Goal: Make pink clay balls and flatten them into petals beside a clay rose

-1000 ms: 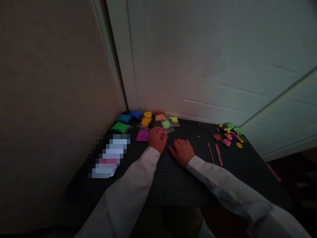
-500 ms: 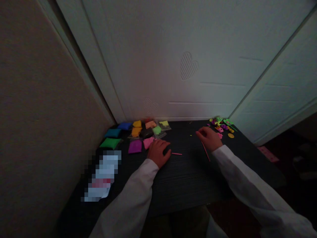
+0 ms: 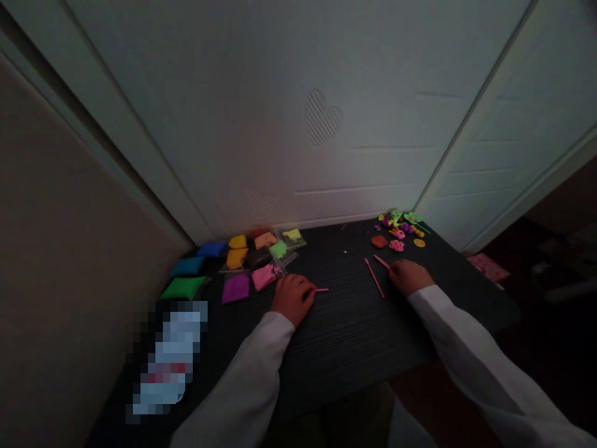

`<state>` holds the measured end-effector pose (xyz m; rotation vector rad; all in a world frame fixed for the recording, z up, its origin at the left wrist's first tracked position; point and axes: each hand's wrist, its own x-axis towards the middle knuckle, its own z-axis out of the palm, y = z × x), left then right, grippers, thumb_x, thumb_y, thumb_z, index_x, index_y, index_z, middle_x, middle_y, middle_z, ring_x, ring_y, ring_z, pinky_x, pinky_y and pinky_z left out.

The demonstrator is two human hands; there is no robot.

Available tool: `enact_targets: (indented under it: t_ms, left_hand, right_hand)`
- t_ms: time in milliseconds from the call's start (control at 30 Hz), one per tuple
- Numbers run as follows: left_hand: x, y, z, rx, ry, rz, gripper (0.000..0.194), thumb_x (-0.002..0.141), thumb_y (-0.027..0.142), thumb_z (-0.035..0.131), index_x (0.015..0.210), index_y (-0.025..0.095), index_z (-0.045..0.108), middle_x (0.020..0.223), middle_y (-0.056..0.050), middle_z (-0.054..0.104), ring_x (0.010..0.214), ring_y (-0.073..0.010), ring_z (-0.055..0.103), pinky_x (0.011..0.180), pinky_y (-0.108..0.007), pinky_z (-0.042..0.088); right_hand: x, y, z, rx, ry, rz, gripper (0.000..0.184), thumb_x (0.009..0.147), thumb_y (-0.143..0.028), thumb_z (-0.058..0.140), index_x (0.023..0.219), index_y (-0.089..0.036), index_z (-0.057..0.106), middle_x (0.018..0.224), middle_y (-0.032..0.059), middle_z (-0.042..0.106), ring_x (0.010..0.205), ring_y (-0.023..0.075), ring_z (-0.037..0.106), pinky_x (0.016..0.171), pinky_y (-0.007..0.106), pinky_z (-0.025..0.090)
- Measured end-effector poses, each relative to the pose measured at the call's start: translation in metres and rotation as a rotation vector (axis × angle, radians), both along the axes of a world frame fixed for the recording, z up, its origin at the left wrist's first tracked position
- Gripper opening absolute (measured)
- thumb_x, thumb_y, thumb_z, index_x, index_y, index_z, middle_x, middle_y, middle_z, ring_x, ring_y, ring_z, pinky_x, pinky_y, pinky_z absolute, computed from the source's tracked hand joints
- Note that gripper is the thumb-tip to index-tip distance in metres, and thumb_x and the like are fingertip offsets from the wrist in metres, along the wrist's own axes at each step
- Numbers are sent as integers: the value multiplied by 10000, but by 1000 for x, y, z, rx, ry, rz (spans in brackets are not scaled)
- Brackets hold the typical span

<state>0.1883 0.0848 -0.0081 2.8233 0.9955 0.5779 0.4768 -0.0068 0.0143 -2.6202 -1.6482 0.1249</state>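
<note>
My left hand (image 3: 293, 300) rests on the dark table with its fingers curled, thumb and forefinger pinched on a thin pink clay strip (image 3: 321, 290) that sticks out to the right. Just beyond it lies a bag of pink clay (image 3: 265, 277). My right hand (image 3: 410, 277) is closed on a pink plastic knife (image 3: 381, 261); the tip shows past the fingers and the rest is hidden. A thin pink modelling stick (image 3: 374, 278) lies on the table to its left.
Bags of coloured clay, including purple (image 3: 236, 289) and green (image 3: 183, 288), lie at the left. A blurred-out pale object (image 3: 170, 358) lies nearer. At the far right are a red clay piece (image 3: 379, 241), a pink ruffled piece (image 3: 397, 246) and a green flower (image 3: 413, 218). A white panel (image 3: 280, 124) stands behind.
The view has turned right. My left hand has come off the pink clay bag to the strip. My right hand has moved right across the table and taken hold of the knife.
</note>
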Motion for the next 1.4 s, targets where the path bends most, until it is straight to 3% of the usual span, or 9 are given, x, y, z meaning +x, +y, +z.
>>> enact_targets:
  t_ms: [100,200,367,467,833,1100,1400]
  left_hand:
    - [1,-2,1,-11,-19,41,207,803,294,432,887,135,533,905,-44,549,865,-154,510,771,-368,412]
    - [1,-3,0,-32,-29,107,212,805,297,429,889,132,531,888,-41,552,839,-148,518,758,-361,420]
    - [1,-3,-2,-56,-18,207,208,804,294,430,876,127,531,859,-36,554,814,-142,522,744,-354,423]
    - [1,-4,-1,-61,-10,226,204,802,296,431,855,128,534,836,-31,551,806,-142,517,742,-352,415]
    - [4,-6,2,-68,-21,211,186,775,329,439,847,222,572,812,-21,564,811,-176,461,729,-336,348]
    - [5,-6,2,-54,-20,186,221,796,305,395,831,202,587,799,-44,562,812,-189,455,737,-342,336]
    - [6,-6,3,-48,-25,167,221,796,295,397,850,199,588,799,-50,557,805,-187,459,726,-335,340]
  right_hand:
    - [-3,0,8,17,-23,-83,242,818,-303,438,977,-134,505,927,43,549,770,133,546,663,324,459]
    - [-26,3,13,86,-39,-106,268,830,-313,414,1018,-133,479,907,43,549,735,127,550,636,313,464]
    - [-107,13,7,145,57,208,283,841,-326,387,1039,-139,468,840,24,564,659,106,554,599,289,467]
    - [-136,12,0,136,84,346,279,844,-326,383,1023,-135,477,773,8,567,612,95,551,572,275,466]
    - [-138,7,-5,139,31,493,305,867,-278,317,1144,-182,403,784,12,604,619,126,569,597,306,440]
    - [-137,7,-4,133,46,510,351,850,-240,282,1191,-264,360,888,13,639,733,152,594,651,252,393]
    - [-136,7,-3,119,67,509,364,849,-248,290,1209,-267,344,916,29,634,750,154,594,660,251,400]
